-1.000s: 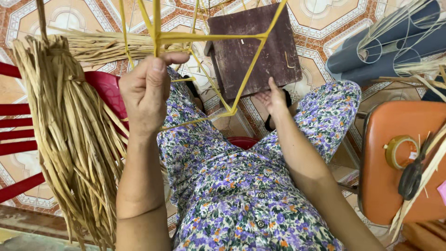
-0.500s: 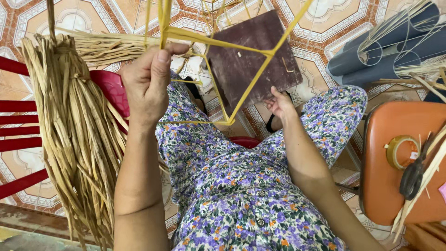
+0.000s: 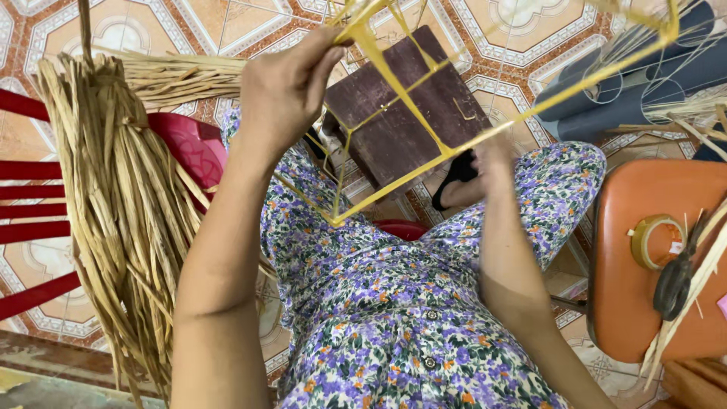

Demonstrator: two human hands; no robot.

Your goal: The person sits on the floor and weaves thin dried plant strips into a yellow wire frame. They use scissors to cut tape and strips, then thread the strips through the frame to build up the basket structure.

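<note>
My left hand (image 3: 284,87) is raised and pinches the top of a frame of yellow strips (image 3: 424,125) between thumb and fingers. The strips run down in a V to a corner just above my lap in the flowered dress (image 3: 379,303). My right hand (image 3: 488,163) is lower, its back to the camera, closed on one slanting yellow strip near where two strips cross. A dark brown wooden stool (image 3: 401,121) stands on the tiled floor behind the frame.
A thick bundle of dry tan straw fibres (image 3: 121,204) hangs at left over a red plastic chair (image 3: 185,148). At right an orange plastic stool (image 3: 651,265) carries a tape roll (image 3: 657,241) and dark scissors (image 3: 675,276). Blue-grey cloth (image 3: 628,76) lies at top right.
The yellow frame has swung and opened out toward the right. My left hand has risen slightly, and my right hand has moved up along the strip.
</note>
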